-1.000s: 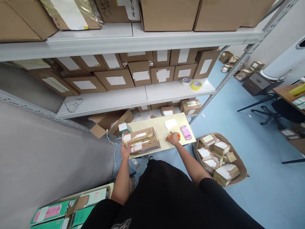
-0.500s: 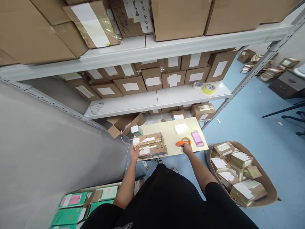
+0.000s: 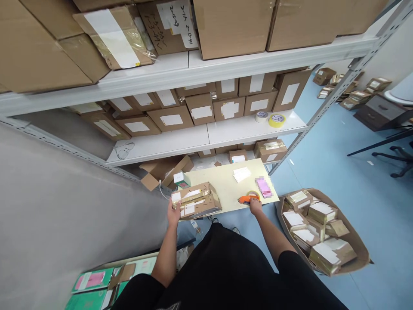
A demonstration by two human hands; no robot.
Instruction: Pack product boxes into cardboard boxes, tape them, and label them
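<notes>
My left hand [image 3: 173,213] grips the left end of a cardboard box [image 3: 206,200], thumb on top. The box has white labels and shiny tape across its top, and its left end tilts up from a pale yellow board [image 3: 226,185]. At the board's front right, my right hand [image 3: 256,206] is closed on an orange tape dispenser [image 3: 244,199] with a roll of tape at it. My fingers hide part of its grip. A small green and white box [image 3: 182,180] stands behind the cardboard box. White paper slips [image 3: 241,174] and a pink blurred item [image 3: 264,187] lie farther right.
Metal shelving [image 3: 161,150] with labelled cartons rises beyond the board; two tape rolls [image 3: 276,120] sit on its middle shelf. A large open carton [image 3: 361,262] full of parcels stands at right on the blue floor. Green boxes [image 3: 85,299] lie at lower left, near the grey wall.
My left hand has moved left and raised the left end of the cardboard box. My right hand stays on the orange dispenser. The view has shifted slightly.
</notes>
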